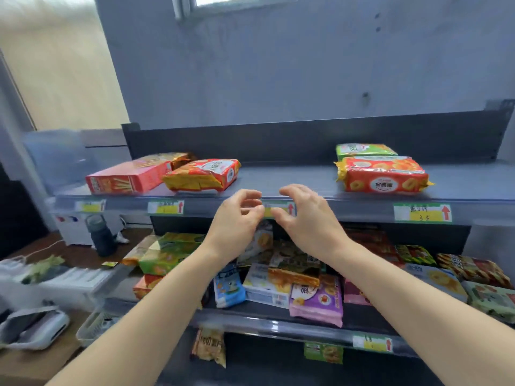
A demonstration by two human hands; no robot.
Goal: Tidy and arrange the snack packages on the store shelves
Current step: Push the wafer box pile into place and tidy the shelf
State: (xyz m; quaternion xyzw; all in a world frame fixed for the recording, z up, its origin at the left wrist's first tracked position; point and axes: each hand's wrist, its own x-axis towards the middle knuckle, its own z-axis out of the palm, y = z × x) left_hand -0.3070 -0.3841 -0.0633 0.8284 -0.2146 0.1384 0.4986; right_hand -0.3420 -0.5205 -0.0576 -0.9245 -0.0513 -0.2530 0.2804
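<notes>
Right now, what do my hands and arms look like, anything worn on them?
The left forearm and right forearm are bare, with no sleeves in view. The left hand and right hand wear no gloves, and no watch, bracelet or ring is visible.

Bare left hand [237, 227], bare right hand [309, 224]

Red box [126, 178], green packet [363, 150], purple packet [317, 300], grey shelf [292, 176]

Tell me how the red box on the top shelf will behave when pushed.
The red box looks like stiff cardboard, so it should keep its shape. Lying flat on the top shelf, it will probably slide, not tip.
</notes>
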